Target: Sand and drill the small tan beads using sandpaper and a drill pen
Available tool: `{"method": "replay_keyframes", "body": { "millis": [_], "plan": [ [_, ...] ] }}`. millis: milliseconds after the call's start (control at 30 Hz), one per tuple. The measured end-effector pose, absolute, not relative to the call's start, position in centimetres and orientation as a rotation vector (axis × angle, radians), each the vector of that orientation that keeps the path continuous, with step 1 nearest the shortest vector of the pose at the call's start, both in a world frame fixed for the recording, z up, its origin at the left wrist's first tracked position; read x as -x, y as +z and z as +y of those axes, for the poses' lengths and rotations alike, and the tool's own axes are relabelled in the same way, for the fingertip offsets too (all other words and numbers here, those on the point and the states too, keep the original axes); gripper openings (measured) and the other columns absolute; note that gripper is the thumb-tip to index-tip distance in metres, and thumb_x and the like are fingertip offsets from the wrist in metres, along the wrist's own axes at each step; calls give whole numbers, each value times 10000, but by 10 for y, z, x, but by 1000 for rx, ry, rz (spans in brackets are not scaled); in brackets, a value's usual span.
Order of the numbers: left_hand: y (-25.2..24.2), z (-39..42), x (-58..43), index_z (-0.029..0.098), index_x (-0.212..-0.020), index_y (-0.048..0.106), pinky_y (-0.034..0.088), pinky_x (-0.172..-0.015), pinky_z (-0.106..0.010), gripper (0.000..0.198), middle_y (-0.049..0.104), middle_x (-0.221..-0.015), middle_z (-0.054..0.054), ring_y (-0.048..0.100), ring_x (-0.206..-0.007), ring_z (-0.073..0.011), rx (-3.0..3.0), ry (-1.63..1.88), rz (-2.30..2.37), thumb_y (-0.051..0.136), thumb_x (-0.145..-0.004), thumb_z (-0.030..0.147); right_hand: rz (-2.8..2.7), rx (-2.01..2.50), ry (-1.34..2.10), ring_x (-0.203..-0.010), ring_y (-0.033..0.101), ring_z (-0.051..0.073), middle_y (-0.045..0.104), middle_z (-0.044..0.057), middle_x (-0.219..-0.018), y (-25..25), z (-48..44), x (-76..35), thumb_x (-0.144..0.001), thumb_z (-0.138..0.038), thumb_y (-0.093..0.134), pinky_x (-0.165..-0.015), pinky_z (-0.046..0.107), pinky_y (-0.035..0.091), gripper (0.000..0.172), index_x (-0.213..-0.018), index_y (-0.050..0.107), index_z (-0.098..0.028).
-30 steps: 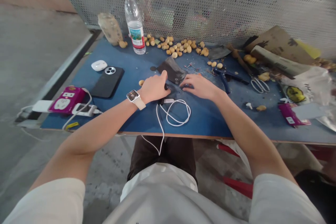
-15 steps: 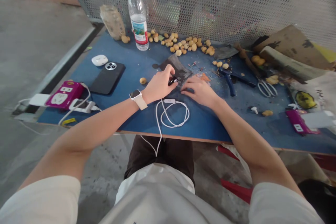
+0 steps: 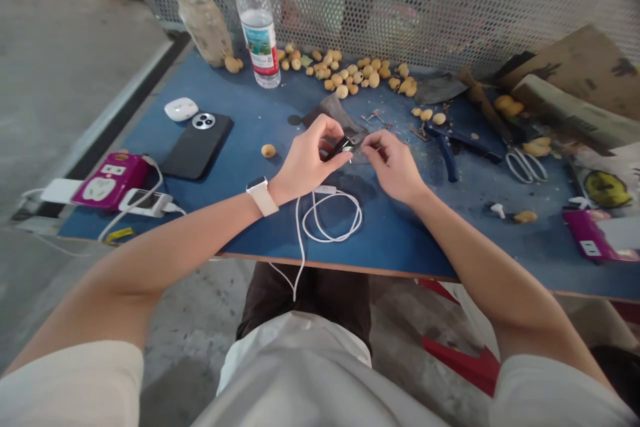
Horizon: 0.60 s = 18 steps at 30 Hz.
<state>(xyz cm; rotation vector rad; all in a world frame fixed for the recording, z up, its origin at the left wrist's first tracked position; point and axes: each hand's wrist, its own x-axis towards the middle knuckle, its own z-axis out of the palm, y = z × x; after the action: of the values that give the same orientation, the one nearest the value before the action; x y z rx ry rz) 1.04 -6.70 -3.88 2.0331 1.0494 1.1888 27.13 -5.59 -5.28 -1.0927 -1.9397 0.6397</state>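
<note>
My left hand (image 3: 313,157), with a watch (image 3: 257,184) on its wrist, grips a small black object (image 3: 342,145) between thumb and fingers. A shiny bit shows at the object's end, but its kind is not clear. Close by on the right, my right hand (image 3: 395,165) has thumb and forefinger pinched together, with a gap between it and the black object. Whatever is in that pinch is too small to make out. Behind both hands lies a dark grey crumpled sheet (image 3: 331,107). A looped white cable (image 3: 359,213) rests on the blue table in front of them.
A water bottle (image 3: 260,47), a jar (image 3: 205,30) and many round yellow fruits (image 3: 373,79) line the back. Left are a phone (image 3: 197,147), a white case (image 3: 181,109) and a purple power strip (image 3: 107,180). Right are blue-handled pliers (image 3: 445,153), scissors (image 3: 525,165) and a white earbud (image 3: 498,210).
My right hand has lifted off the table area and its spread fingers have closed into a pinch. My left hand has shifted slightly right, still gripping the black object. The view has moved slightly.
</note>
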Motion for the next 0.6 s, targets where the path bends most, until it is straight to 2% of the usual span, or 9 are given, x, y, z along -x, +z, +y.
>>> {"method": "replay_keyframes", "body": {
  "millis": [67,133,367,600],
  "plan": [
    [-37,-71,-13,249,-1231,657,749,-947,-386,298,822,-1271,-62,829,-1031,-202,-2019,1177,1032,913,-1083,275,-1771,1014,780,-825,694,223,770,39,-980,-52,-57,-270,-1177,-754,780,-801,408,647,472,-1106,759,-288],
    [-36,-75,-15,246,-1221,666,750,-933,-373,296,829,-1238,-49,827,-989,-186,-2003,1169,990,919,-1070,262,-1673,926,880,-773,682,198,753,24,-933,-50,-59,-266,-1099,-878,837,-758,384,646,591,-1068,761,-292],
    [-33,-83,-18,240,-1234,695,756,-932,-367,290,860,-1237,-47,867,-1018,-196,-2008,1157,955,925,-1057,241,-1615,852,997,-763,714,190,756,23,-932,-38,-71,-257,-1026,-900,916,-776,391,705,618,-1034,778,-298],
    [-32,-84,-17,241,-1209,683,751,-928,-373,275,854,-1201,-39,858,-967,-188,-2028,1181,921,918,-1067,224,-1617,870,1025,-769,699,194,731,21,-929,-40,-71,-256,-982,-951,919,-769,391,691,673,-1024,770,-295]
  ]
}}
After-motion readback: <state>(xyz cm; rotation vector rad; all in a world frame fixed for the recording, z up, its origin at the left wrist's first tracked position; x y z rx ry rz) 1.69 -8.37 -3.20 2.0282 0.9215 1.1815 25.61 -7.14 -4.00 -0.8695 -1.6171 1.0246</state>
